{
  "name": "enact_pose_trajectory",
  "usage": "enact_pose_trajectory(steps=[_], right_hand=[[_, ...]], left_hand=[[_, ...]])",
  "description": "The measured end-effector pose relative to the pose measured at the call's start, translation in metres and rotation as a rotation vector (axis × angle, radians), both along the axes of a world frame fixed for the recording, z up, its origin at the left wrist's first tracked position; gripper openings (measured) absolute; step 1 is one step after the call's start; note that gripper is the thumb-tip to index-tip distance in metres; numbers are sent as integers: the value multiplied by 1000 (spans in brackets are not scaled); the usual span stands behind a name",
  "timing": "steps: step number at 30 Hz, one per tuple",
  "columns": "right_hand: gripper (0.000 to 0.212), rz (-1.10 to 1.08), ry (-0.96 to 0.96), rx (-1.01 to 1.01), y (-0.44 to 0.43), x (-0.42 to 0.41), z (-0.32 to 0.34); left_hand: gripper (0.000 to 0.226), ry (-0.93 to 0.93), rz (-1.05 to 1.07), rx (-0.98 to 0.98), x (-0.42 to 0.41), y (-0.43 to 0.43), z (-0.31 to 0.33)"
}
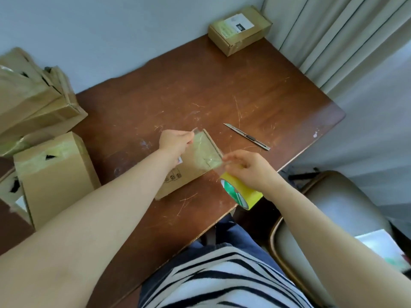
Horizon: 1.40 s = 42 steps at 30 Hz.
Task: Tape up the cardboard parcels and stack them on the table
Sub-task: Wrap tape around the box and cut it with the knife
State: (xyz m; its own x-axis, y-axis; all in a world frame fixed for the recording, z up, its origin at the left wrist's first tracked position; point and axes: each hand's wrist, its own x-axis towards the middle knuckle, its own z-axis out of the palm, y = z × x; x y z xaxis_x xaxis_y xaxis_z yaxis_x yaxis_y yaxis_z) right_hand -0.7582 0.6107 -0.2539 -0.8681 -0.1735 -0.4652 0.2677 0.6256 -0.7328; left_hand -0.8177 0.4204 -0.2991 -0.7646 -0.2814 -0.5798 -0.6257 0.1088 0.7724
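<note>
- The left hand [175, 142] pinches the free end of the tape strip [205, 152]; the right hand [249, 168] grips the tape roll [241, 194].
- The strip's long axis runs upper left to lower right over the parcel [178, 181] at frame centre (contact unclear).

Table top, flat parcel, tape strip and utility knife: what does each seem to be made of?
Table top: dark reddish wood or wood-look veneer, semi-gloss, with grain lines and many pale scratches.
Flat parcel: plain brown cardboard, matt, with printed marks.
Tape strip, off the tape roll: clear glossy plastic film; cardboard shows through.
Utility knife: slim body, probably metal, grey sheen, pointed blade out.
</note>
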Motion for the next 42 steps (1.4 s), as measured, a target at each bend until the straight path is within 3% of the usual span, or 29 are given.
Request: enact_pose_trajectory(steps=[2,6,11,15,27,31,33,35,38,42], right_hand=[[4,-38,47,82,-3,4,-11],[13,-66,77,128,-10,2,-18],[21,-59,32,171,-22,-6,-20],[29,-22,-8,222,-28,-13,-22],[28,-53,-203,214,-29,-20,-36],[24,-39,-264,222,-31,-23,-37],[28,-33,-287,219,-31,-22,-37],[20,-53,-304,199,-29,-20,-39],[27,-71,-306,168,-26,-19,-45],[29,-92,-312,136,-25,-22,-49]], left_hand=[[11,77,-53,-82,-3,-4,-2],[25,133,-148,-228,-11,-9,-6],[12,179,-208,-362,-15,-6,-16],[12,141,-191,-403,-20,-4,-22],[16,17,-247,-502,-26,-2,-38],[16,6,-311,-667,-30,-3,-42],[28,9,-337,-749,-31,-9,-43],[32,70,-287,-769,-32,-13,-41],[33,313,-199,-711,-27,-8,-31],[27,529,-461,-606,-6,8,-30]])
